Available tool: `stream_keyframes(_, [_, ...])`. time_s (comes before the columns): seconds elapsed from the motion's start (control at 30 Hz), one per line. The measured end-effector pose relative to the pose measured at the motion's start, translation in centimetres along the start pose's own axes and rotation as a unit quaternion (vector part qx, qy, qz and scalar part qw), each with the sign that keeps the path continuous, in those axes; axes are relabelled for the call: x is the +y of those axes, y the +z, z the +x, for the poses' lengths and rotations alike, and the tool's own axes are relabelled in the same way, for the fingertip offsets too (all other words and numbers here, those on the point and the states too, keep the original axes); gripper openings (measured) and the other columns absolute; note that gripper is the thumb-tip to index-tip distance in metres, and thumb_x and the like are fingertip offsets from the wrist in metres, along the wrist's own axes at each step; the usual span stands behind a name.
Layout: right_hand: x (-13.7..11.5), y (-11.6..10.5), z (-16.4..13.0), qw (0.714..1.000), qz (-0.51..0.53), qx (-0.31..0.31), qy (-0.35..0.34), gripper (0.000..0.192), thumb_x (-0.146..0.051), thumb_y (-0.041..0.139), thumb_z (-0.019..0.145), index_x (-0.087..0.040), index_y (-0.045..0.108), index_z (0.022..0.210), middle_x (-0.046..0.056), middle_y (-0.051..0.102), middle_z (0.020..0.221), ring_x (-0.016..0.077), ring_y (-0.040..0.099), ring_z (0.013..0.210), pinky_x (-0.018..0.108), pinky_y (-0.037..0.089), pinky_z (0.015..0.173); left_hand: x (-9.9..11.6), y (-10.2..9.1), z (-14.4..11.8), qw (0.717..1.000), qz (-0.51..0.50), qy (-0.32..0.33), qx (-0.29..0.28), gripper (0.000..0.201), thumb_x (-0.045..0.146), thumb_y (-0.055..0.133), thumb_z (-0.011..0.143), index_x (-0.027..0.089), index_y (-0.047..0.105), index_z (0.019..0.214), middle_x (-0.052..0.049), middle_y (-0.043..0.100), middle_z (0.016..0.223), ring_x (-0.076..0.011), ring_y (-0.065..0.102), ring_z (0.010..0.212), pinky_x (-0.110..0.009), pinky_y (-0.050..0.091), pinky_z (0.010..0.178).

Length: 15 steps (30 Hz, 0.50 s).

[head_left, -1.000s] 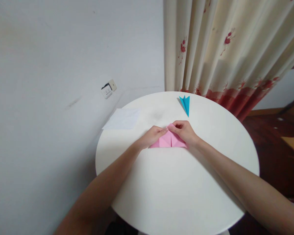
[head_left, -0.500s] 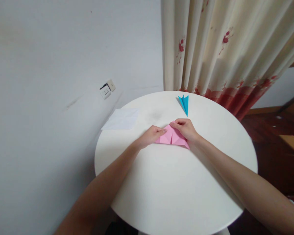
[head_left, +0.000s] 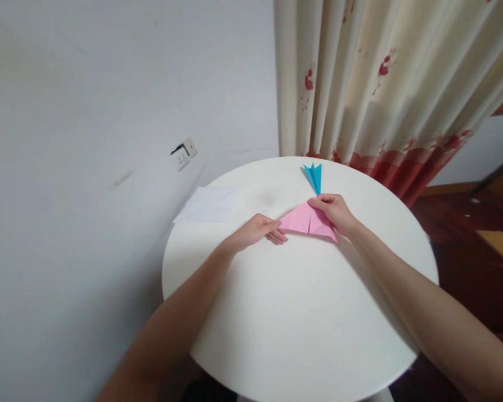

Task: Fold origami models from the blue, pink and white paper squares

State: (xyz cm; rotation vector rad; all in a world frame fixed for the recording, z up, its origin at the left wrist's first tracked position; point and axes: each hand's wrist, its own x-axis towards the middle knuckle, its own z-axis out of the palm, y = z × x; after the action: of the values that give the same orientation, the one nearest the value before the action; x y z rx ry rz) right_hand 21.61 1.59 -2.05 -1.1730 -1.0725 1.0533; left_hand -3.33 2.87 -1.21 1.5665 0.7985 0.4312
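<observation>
Head cam: white socket (head_left: 180, 159) on wall at left. White paper sheet (head_left: 205, 204) flat at left edge of round white table (head_left: 302, 312), well apart from hands. Left hand (head_left: 254, 231) pinches left corner of pink folded paper (head_left: 304, 219); lower fingers spread below it. Pink piece sits mid-table, slit in near edge; can't tell if it's lifted. Blue folded paper (head_left: 313, 176) right behind, its tip meeting right hand's outline; contact unclear. Right hand (head_left: 337, 212) grips pink's far right side, covering part. Curtain (head_left: 394, 84) beyond table.
</observation>
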Motion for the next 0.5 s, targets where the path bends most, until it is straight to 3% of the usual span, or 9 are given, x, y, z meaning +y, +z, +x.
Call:
stream_keyframes(0.17, [0.3, -1.5, 0.7, 0.999, 0.026, 0.015, 0.013, 0.038, -0.049, 0.085, 0.055, -0.017, 0.067, 0.065, 0.001, 0.062, 0.059, 0.0111, 0.049, 0.049, 0.026, 0.033, 0.046, -0.1, -1.1, -0.1, 1.000, -0.008, -0.007, 0.023, 0.049, 0.053, 0.061, 0.084, 0.006, 0.072, 0.091, -0.020, 0.075, 0.091, -0.0238, 0.073, 0.080, -0.038, 0.055, 0.081])
stream_keyframes(0.3, [0.3, -1.9, 0.8, 0.999, 0.021, 0.024, 0.023, 0.038, -0.049, 0.085, 0.054, -0.017, 0.067, 0.066, 0.000, 0.061, 0.056, 0.0105, 0.047, 0.047, 0.025, 0.030, 0.044, -0.2, -2.1, 0.2, 0.978, 0.000, 0.010, 0.207, 0.055, 0.060, 0.055, 0.085, 0.007, 0.071, 0.086, -0.018, 0.075, 0.085, -0.0207, 0.070, 0.072, -0.035, 0.053, 0.075])
stream_keyframes(0.37, [0.2, -1.4, 0.5, 1.000, 0.011, 0.006, 0.025, 0.038, -0.049, 0.084, 0.055, -0.017, 0.066, 0.064, -0.001, 0.059, 0.054, 0.0102, 0.045, 0.046, 0.025, 0.029, 0.043, -0.1, -2.0, 0.4, 0.963, 0.005, 0.046, 0.265, 0.057, 0.062, 0.054, 0.084, 0.009, 0.071, 0.094, -0.017, 0.075, 0.092, -0.0203, 0.069, 0.079, -0.033, 0.051, 0.077])
stream_keyframes(0.43, [0.0, -0.3, 0.0, 1.000, 0.004, -0.022, 0.022, 0.038, -0.050, 0.083, 0.057, -0.017, 0.065, 0.063, -0.001, 0.059, 0.054, 0.0106, 0.046, 0.047, 0.025, 0.030, 0.044, 0.1, -1.5, 0.5, 0.970, 0.004, 0.068, 0.234, 0.056, 0.062, 0.056, 0.083, 0.012, 0.069, 0.105, -0.015, 0.074, 0.103, -0.0205, 0.068, 0.090, -0.031, 0.049, 0.081])
stream_keyframes(0.5, [-0.2, 1.1, -0.7, 0.999, -0.007, -0.052, 0.015, 0.038, -0.051, 0.082, 0.058, -0.017, 0.065, 0.061, -0.001, 0.059, 0.055, 0.0107, 0.046, 0.049, 0.025, 0.031, 0.046, 0.4, -0.6, 0.4, 0.984, 0.008, 0.066, 0.168, 0.054, 0.061, 0.062, 0.080, 0.014, 0.070, 0.105, -0.012, 0.074, 0.100, -0.0208, 0.067, 0.089, -0.030, 0.048, 0.079])
